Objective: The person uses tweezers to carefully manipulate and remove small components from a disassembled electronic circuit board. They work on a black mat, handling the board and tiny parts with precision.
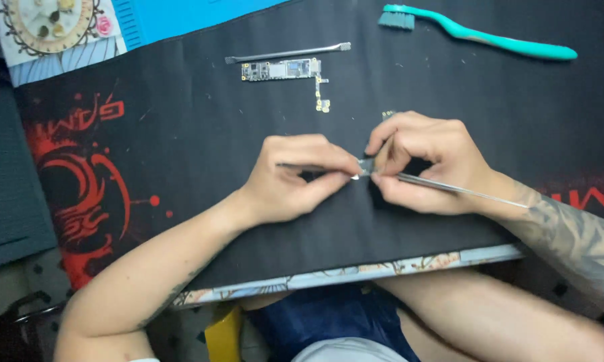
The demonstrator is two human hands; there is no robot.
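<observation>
Both hands meet over the middle of a black mat. My left hand pinches a thin dark metal tool that sticks out to the left past the fingers. My right hand grips a slim silver tweezers whose handle runs back along the wrist. The two tips come together on a tiny shiny part between the fingertips; what the part is cannot be made out.
A narrow phone circuit board lies at the mat's far side, with a thin metal pry tool just behind it. A teal toothbrush rests at the top right. A blue mat and a round-patterned box sit at the top left.
</observation>
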